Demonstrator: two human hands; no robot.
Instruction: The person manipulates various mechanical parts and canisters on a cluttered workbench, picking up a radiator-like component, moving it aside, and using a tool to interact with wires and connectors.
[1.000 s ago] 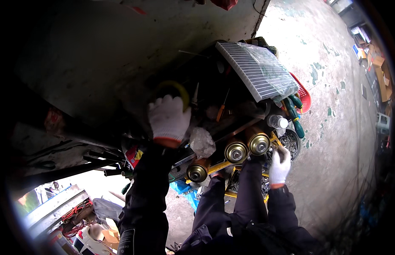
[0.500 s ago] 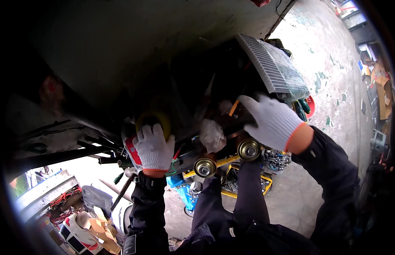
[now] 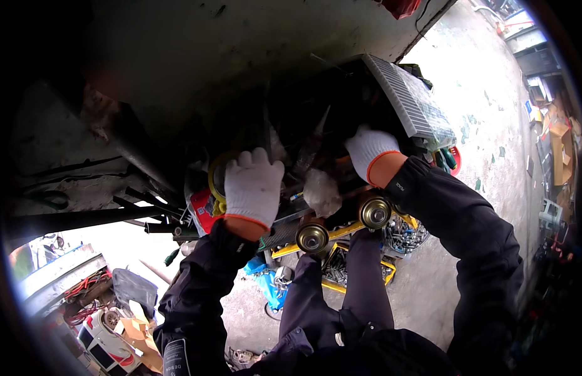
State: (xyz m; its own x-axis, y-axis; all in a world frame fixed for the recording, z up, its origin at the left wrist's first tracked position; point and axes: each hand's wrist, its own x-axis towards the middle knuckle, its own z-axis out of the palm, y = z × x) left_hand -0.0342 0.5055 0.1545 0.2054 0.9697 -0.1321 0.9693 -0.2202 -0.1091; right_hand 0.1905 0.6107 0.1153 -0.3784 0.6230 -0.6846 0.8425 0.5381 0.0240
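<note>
My left hand (image 3: 253, 191), in a white knit glove, is over the crowded dark shelf with its fingers curled down; whatever lies under them is hidden. Just left of it is a yellow ring-shaped item (image 3: 215, 177), with a red package (image 3: 205, 210) below. My right hand (image 3: 371, 152), gloved the same way, reaches into the shadow at the shelf's right side, and its fingertips are hidden. Between the hands lie a crumpled clear plastic bag (image 3: 322, 193) and a pointed translucent nozzle (image 3: 321, 125). Two cans, one left (image 3: 313, 238) and one right (image 3: 374, 213), show their round metal ends toward me.
A pleated filter (image 3: 400, 94) in clear plastic stands right of the shelf. Below are a yellow tray of metal parts (image 3: 333, 287), a tub of small hardware (image 3: 403, 239) and a blue bag (image 3: 269, 289). A large pale panel (image 3: 253, 50) overhangs the far side.
My left hand has shifted right, off the yellow ring, and its fingers are curled. My right hand has moved left and deeper into the shadow; the orange-handled item near it no longer shows.
</note>
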